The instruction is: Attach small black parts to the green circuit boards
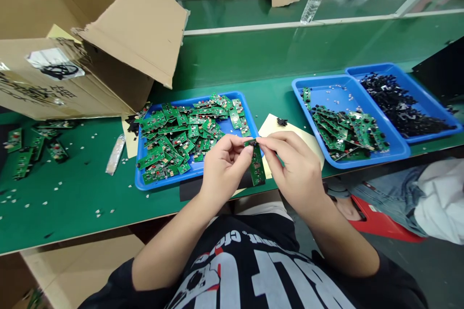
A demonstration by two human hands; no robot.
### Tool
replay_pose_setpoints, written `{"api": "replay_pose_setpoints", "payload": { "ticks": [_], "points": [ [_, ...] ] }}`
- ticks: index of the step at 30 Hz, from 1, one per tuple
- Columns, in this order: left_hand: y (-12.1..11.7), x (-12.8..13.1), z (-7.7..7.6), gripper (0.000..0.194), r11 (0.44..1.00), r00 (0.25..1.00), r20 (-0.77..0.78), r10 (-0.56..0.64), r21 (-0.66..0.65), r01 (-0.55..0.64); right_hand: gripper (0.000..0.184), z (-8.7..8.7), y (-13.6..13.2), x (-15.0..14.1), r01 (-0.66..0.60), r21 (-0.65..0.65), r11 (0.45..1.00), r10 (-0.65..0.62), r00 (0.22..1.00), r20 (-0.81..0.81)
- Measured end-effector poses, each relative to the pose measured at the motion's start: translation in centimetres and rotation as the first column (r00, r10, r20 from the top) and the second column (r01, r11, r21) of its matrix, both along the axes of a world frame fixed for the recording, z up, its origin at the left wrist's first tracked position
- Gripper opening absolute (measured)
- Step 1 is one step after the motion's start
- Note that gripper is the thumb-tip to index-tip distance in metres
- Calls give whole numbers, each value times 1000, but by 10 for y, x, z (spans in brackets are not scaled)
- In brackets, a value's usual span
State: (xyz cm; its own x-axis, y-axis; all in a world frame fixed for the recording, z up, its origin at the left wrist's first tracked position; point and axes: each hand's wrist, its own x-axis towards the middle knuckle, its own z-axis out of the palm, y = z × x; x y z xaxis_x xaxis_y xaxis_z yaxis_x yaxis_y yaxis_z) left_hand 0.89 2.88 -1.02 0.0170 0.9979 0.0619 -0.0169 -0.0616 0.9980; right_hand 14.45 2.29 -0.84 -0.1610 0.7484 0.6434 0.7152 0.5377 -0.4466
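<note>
Nearby, two blue trays (322,88) (board-laden) flank the held board (257,170).

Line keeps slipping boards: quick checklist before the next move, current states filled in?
1. Left grip holding circuit board: ok, pinched near its upper end.
2. Right grip at board: ok, fingertips at that end.
3. Black part there fully seated: cannot tell, too small.
4. Far-right tray stocked: ok, black pieces heaped inside.
5. Bench free of loose bits: not ok, white bits scattered at left.
</note>
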Motion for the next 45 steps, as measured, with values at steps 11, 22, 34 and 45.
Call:
{"api": "replay_pose_setpoints", "payload": {
  "ticks": [11,22,34,45],
  "points": [
    [-1,-12,3,18,910,925,203,-321,-206,361,22,15,9,22,-240,99,966,236,970,59],
    [-1,-17,2,16,924,937,277,-212,-255,285,14,24,12,31,-325,-27,945,324,926,193],
    [3,-20,6,19,837,898,344,-276,-373,400,17,3,16,20,-328,212,921,297,941,164],
    [-4,-21,1,33,807,837,197,-510,-228,545,47,-11,21,24,-372,197,907,380,925,-4]
  ]
}}
